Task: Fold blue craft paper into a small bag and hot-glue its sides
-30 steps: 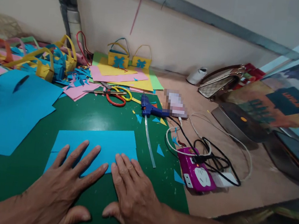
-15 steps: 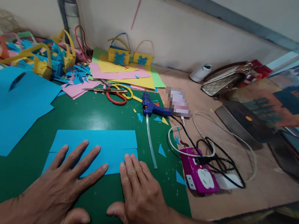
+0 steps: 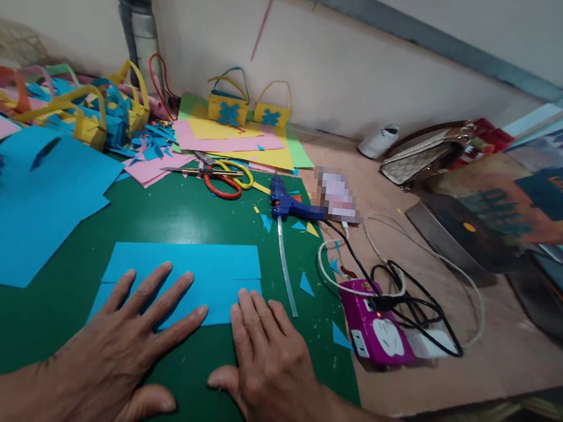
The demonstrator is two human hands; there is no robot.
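Looking at a blue paper piece point(image 3: 205, 263) lying flat on the green surface point(image 3: 170, 216), right in front of the person, with both hands on it. The left hand point(image 3: 117, 341) is spread wide, fingers point(image 3: 169, 298) fanned out and pressing down over the paper's left half, thumb sticking off to the side on the green. The right hand point(image 3: 270, 364) is flat too, but its fingers sit close together, tips on the lower right corner, thumb out to the side. So yeah, both hands are open, no gripping going on. There's a short line at each end of the paper; can't tell if those are cuts or creases. Just right of it lies a blue glue gun point(image 3: 287, 205) with a long clear glue stick point(image 3: 286, 265) poking out toward the person, and scissors point(image 3: 215, 172) with red and yellow handles are near that. Bigger blue sheets point(image 3: 24, 211) are off to the left, two little yellow paper bags point(image 3: 228, 109) stand by the wall, and a magenta power box point(image 3: 375, 325) sits over on the right.
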